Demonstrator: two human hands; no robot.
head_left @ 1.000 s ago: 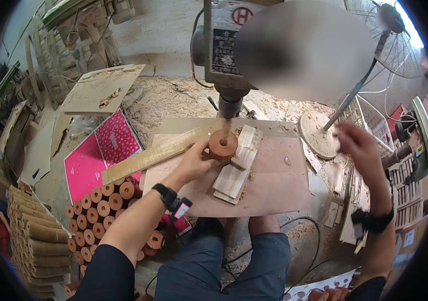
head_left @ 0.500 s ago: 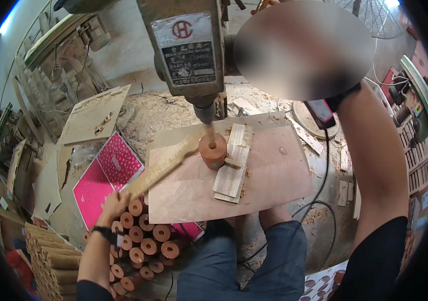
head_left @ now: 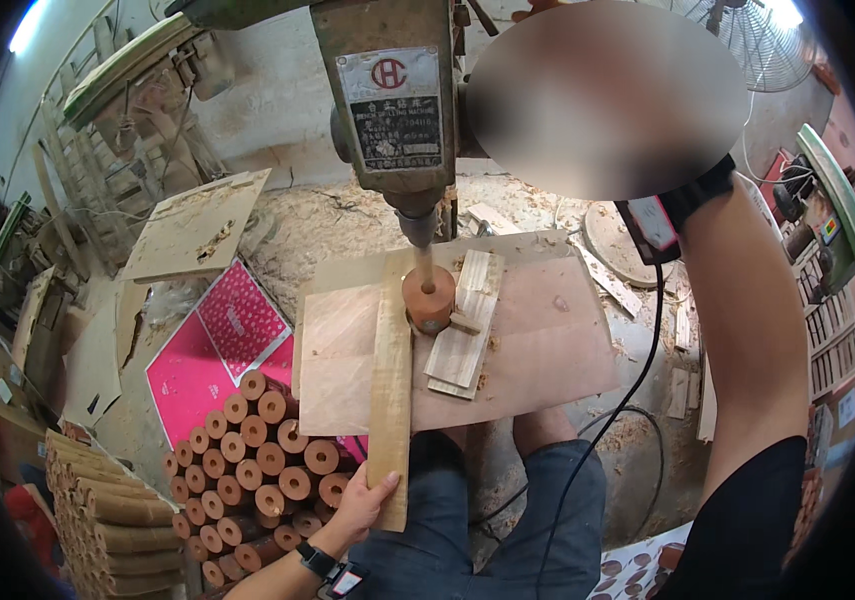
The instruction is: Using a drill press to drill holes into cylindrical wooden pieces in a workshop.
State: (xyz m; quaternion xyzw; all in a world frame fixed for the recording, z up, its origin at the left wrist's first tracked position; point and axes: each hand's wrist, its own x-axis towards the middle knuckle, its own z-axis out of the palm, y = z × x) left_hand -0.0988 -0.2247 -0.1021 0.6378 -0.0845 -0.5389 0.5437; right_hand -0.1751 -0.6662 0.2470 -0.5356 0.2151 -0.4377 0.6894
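Note:
My left hand is closed round the near end of a long flat wooden strip. The strip runs away from me across a plywood board, and its far part lies against the left side of a reddish-brown wooden cylinder. That cylinder stands upright under the drill press, whose bit is at the hole in its top. To its right are a small wooden peg and stacked pale wood pieces. My right hand is raised at the upper right; a blurred patch hides its fingers.
Several bored wooden cylinders are stacked at lower left, beside a pink printed sheet. Farther left stands a pile of long brown pieces. A black cable hangs from my right wrist. Wood shavings cover the floor behind.
My left hand has moved right and toward me, swinging the strip from a slant to nearly straight alongside the cylinder. My right arm has stayed raised.

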